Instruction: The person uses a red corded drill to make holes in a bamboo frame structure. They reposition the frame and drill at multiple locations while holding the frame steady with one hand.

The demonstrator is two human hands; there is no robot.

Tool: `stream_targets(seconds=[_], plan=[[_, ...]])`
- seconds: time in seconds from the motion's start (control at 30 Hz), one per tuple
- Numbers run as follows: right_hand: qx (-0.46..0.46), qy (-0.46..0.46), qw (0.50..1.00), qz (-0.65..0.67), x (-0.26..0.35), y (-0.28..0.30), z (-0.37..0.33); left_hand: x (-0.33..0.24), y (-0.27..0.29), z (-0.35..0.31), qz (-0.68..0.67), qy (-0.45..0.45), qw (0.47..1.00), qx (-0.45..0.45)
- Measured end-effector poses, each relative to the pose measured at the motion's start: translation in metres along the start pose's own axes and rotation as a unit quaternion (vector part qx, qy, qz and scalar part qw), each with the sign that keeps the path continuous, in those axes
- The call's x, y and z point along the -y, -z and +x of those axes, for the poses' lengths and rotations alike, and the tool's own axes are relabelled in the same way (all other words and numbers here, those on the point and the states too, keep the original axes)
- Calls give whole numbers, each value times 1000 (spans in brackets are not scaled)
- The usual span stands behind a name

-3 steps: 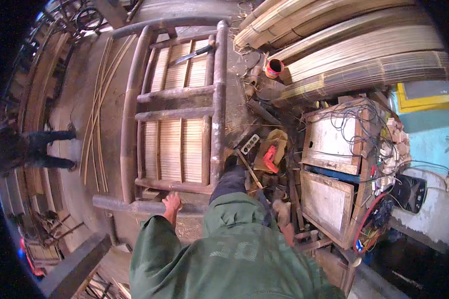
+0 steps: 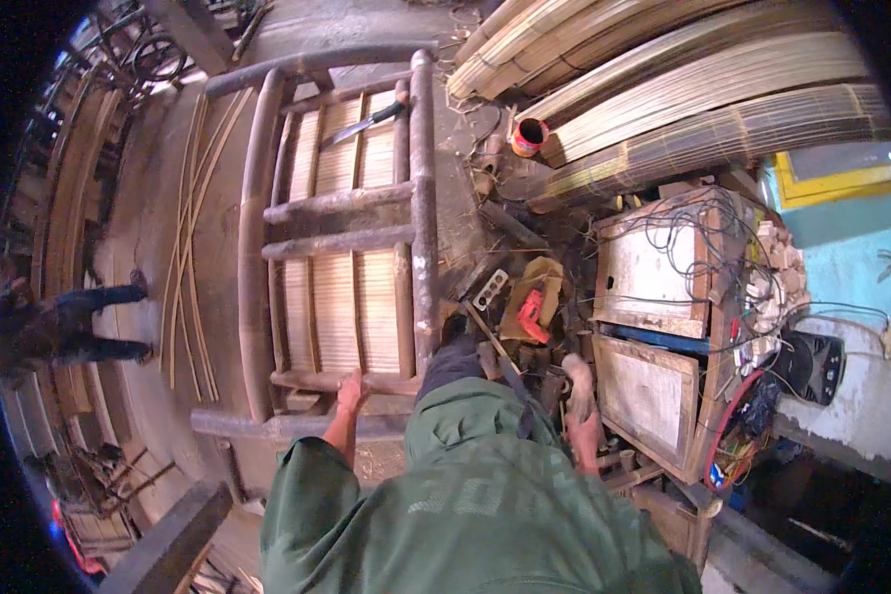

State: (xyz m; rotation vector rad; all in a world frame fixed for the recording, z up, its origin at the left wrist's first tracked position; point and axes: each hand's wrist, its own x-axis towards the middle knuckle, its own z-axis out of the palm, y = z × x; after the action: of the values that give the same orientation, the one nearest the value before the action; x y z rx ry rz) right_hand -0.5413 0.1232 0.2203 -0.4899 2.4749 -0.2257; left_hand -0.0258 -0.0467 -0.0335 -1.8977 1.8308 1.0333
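Observation:
A large frame of thick bamboo poles [image 2: 255, 238] lies in front of me, with slatted bamboo panels [image 2: 332, 307] inside it. My left hand [image 2: 350, 389] rests on the near crossbar of the lower panel, fingers bent over it. My right hand [image 2: 584, 433] is low on the right, beside the old cabinet, closed around a pale, rounded, blurred thing [image 2: 577, 379] whose kind I cannot make out. A long knife [image 2: 366, 123] with a dark handle lies across the upper panel.
Right of the frame lie a red power drill [image 2: 533, 317] on cardboard, a power strip [image 2: 490, 288] and wood scraps. A worn cabinet [image 2: 648, 386] draped with cables stands farther right. Bundled bamboo slats [image 2: 693, 109] fill the back right. Another person [image 2: 94, 322] stands at the left beyond loose strips [image 2: 183, 247].
My left hand has moved forward from near the bottom pole to the panel's crossbar. My right hand has come forward and outward with the pale thing. The view has shifted slightly.

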Motion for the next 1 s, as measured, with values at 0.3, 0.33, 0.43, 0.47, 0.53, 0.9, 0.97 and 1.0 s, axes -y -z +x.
stream_targets(seconds=[0.3,0.33,0.43,0.47,0.53,0.9,0.97,1.0], plan=[[39,23,988,-146,25,13,108,-150,71,47,-300,-63,938,-164],[50,27,986,-159,33,13,116,-160,79,38,-338,-44,928,-149],[64,34,984,-161,57,20,139,-161,66,24,-373,-17,913,-166],[60,37,985,-158,71,25,146,-162,61,21,-355,-6,921,-162],[53,41,986,-151,91,35,161,-168,51,16,-320,12,935,-152],[40,95,983,-150,238,53,325,-274,97,102,-334,20,919,-207],[51,114,979,-158,271,52,369,-306,147,147,-384,37,900,-202],[54,123,977,-167,287,55,393,-328,172,168,-432,49,871,-228]])
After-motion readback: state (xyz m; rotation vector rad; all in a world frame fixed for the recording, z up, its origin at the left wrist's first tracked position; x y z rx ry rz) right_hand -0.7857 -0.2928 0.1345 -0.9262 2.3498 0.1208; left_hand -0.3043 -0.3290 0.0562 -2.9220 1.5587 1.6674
